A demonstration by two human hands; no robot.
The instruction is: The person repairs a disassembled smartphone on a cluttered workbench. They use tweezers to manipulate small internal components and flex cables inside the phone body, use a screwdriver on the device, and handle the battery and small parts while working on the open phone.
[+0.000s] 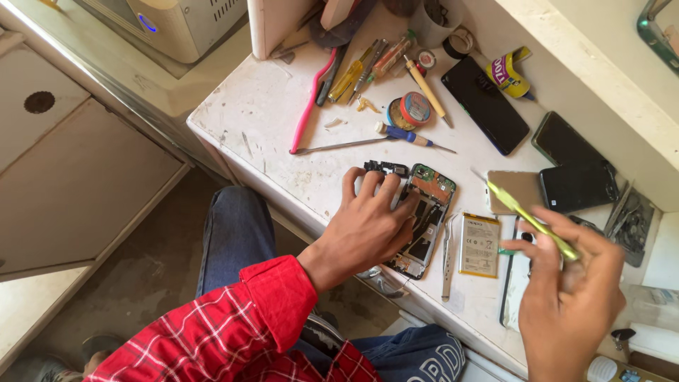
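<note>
left hand [369, 226] presses flat on the opened phone [424, 219] on the counter [283, 120] (battery [479, 245] just beside), right hand [569, 283] pinching a green tool [530, 219].

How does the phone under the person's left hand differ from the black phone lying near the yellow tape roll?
The opened phone shows bare circuit boards inside; the black phone is closed, dark and glossy. The left hand rests on the opened phone; nothing touches the black phone. Both lie flat on the white workbench.
</note>
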